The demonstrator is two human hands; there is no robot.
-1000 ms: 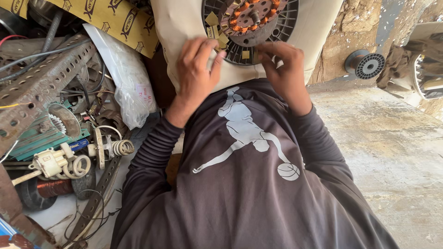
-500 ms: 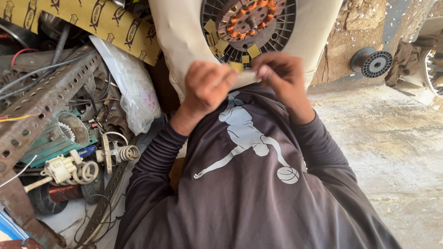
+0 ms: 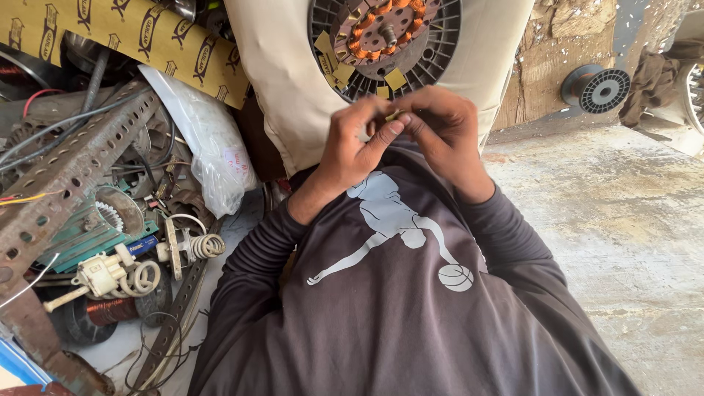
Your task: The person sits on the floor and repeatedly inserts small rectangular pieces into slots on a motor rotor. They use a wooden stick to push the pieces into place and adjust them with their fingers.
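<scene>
A round black motor stator with orange copper windings and yellow paper slips rests on my lap, which is covered in beige cloth. Just below it my left hand and my right hand meet, fingertips pinched together on a small yellowish slip of paper. Both wrists come out of dark grey sleeves. The slip is mostly hidden by the fingers.
On the left lie a perforated rusty metal angle bar, a clear plastic bag, white coiled parts, wires and a copper coil. Printed yellow cardboard leans at the back. A black spool sits at the right above the concrete floor.
Both hands have drawn back from the stator's lower edge toward my chest and come together, fingertips now pinching a small slip between them.
</scene>
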